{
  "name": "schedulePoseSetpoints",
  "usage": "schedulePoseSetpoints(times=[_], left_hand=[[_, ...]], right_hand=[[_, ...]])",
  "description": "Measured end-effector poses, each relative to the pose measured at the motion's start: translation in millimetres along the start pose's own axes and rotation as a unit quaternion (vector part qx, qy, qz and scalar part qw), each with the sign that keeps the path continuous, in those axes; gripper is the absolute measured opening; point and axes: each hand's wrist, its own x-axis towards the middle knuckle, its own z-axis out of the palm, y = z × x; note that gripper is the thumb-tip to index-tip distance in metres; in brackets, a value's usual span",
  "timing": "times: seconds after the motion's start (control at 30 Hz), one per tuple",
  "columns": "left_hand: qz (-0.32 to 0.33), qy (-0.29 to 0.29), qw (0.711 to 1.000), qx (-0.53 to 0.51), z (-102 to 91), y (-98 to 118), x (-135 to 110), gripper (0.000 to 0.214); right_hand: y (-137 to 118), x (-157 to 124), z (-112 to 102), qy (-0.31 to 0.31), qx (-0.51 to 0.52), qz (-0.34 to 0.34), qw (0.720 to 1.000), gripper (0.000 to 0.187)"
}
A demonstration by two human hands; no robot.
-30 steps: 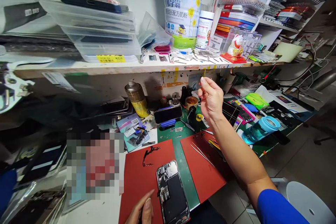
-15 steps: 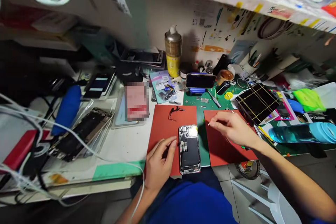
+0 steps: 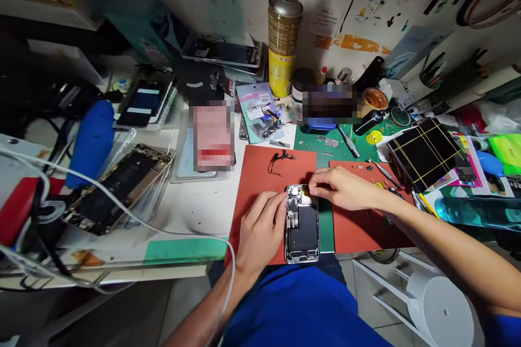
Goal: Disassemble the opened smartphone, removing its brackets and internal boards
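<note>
An opened smartphone (image 3: 304, 233) lies on the left red mat (image 3: 260, 173), its dark battery and circuit boards exposed. My left hand (image 3: 262, 225) rests beside it, fingers bent together and gripping the phone's upper left edge. At the upper right corner of the phone is my right hand (image 3: 331, 187), thumb and fingers pinched. Whatever is between those fingertips is too small to make out. A thin black flex cable (image 3: 280, 160) lies on the mat beyond the phone.
Small parts and tools lie on the right red mat (image 3: 358, 233). Behind stand a spray can (image 3: 284, 38) and a blurred device on a blue stand (image 3: 321, 123). A white cable (image 3: 163, 232) crosses over my left forearm. At right are a dark screen panel (image 3: 425, 154) and a blue bottle (image 3: 468, 211).
My right hand has moved left from over the right mat to the phone's top corner. My left hand has closed in against the phone's left edge. The camera view has tilted down.
</note>
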Motion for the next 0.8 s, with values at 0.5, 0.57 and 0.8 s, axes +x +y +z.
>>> schedulePoseSetpoints(times=[0.5,0.57,0.8], left_hand=[[0.004,-0.008,1.000,-0.005,-0.1,0,1,0.019],[0.004,-0.008,1.000,0.001,-0.3,0,1,0.018],[0.022,-0.004,1.000,0.008,1.0,-2,0,0.018]], right_hand=[[3,17,-2,-0.022,0.022,-0.012,0.999,0.021],[6,17,-1,-0.024,0.006,0.001,1.000,0.021],[11,15,1,-0.022,-0.019,0.026,0.999,0.020]])
